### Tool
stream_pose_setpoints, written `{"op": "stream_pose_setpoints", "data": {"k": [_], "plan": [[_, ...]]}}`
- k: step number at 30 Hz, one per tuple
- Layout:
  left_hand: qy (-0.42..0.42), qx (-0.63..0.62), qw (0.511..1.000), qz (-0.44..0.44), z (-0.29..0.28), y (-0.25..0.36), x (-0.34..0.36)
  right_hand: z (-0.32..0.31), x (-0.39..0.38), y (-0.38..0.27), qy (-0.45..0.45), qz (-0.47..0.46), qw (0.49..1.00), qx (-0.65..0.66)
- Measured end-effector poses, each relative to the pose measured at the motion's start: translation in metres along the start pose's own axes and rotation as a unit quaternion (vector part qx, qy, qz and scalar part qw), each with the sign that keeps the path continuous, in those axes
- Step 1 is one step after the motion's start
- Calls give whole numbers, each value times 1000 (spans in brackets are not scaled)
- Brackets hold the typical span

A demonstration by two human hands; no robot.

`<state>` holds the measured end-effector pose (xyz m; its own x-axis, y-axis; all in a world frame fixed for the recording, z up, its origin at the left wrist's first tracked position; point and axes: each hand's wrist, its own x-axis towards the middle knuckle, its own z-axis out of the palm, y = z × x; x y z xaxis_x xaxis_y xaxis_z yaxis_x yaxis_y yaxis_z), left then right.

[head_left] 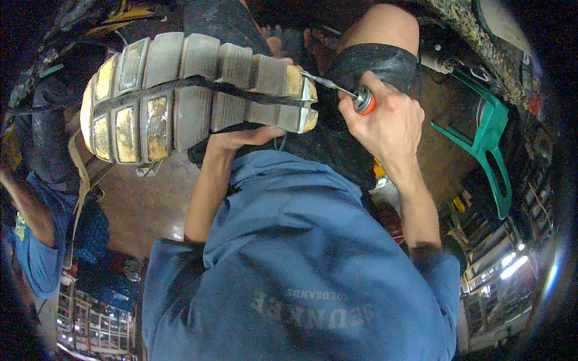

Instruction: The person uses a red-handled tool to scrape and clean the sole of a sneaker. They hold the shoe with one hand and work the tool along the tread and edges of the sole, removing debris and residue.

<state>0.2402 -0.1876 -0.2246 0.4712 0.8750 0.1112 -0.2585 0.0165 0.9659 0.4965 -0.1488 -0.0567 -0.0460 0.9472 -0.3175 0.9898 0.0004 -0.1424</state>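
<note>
right hand [388,117] clenches slim tool [330,83], left hand [241,140] grips shoe [194,111]; tool's slant risks a skid into left hand.

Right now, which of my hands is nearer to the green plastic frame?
Right. Your right hand is left of the green plastic frame; your left hand, holding the shoe, is farther left.

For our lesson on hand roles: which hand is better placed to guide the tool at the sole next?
Probably the right hand: it holds the tool, its tip at the right end of the sole, while the left hand grips the sole.
</note>
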Motion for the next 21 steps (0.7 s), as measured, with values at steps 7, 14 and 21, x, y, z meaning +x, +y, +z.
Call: {"op": "stream_pose_setpoints", "data": {"k": [7,14,21], "plan": [[46,-449,877,-163,3,18,7,-1,1,-8,12,0,1000,23],[-46,-27,995,-81,-2,32,5,-1,2,-17,27,-6,999,22],[0,-219,969,-118,2,40,6,1,3,-23,29,-17,999,41]]}}
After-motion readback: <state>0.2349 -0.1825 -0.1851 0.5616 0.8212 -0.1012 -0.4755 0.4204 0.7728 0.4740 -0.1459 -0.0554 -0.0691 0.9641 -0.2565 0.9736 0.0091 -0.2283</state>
